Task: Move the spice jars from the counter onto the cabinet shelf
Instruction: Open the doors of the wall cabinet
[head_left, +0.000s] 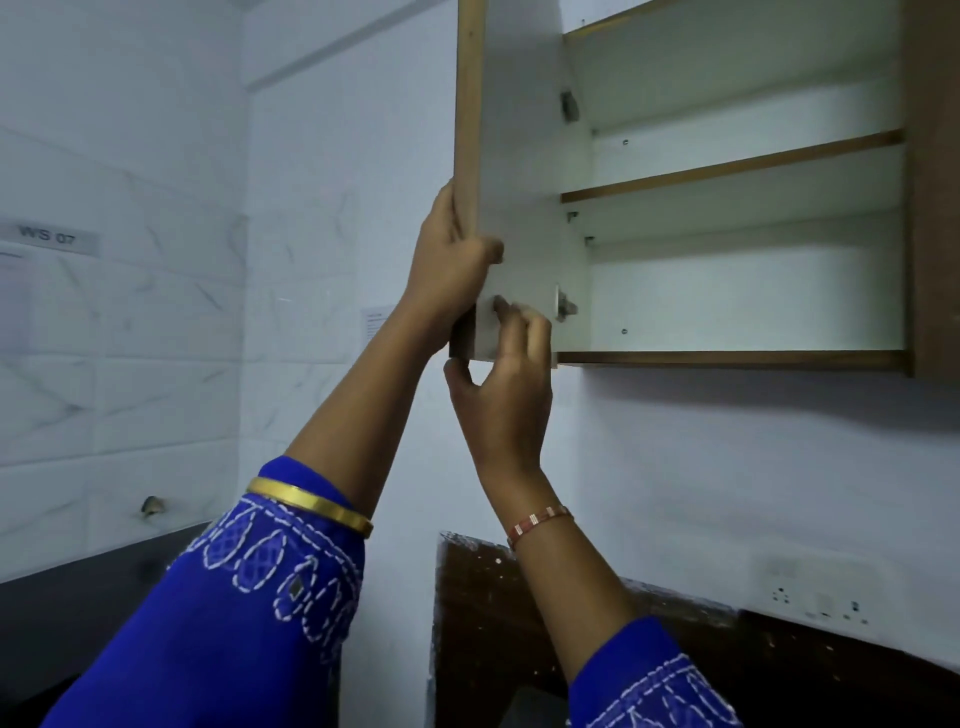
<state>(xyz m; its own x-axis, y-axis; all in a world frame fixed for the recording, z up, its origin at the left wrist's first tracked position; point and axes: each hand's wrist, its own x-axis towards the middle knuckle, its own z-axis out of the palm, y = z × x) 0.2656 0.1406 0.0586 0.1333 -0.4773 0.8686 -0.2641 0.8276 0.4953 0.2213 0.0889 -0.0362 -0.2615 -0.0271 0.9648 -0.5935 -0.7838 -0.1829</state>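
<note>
The left hand (451, 260) grips the free edge of the open cabinet door (524, 171), fingers curled round onto its white inner face, thumb on the wooden outer side. Just below it, at about 5 o'clock, the right hand (506, 382) touches the door's lower corner with bent fingertips on the inner face and the thumb spread under the bottom edge; whether it truly clamps the door cannot be told.

At 3 o'clock from the hands stands the cabinet (924, 208), with a middle shelf (727, 169) and a bottom shelf (727, 358).

The spice jars are not in view. A dark worktop (62, 613) lies at 8 o'clock, and a wall socket (815, 587) at 4 o'clock.
</note>
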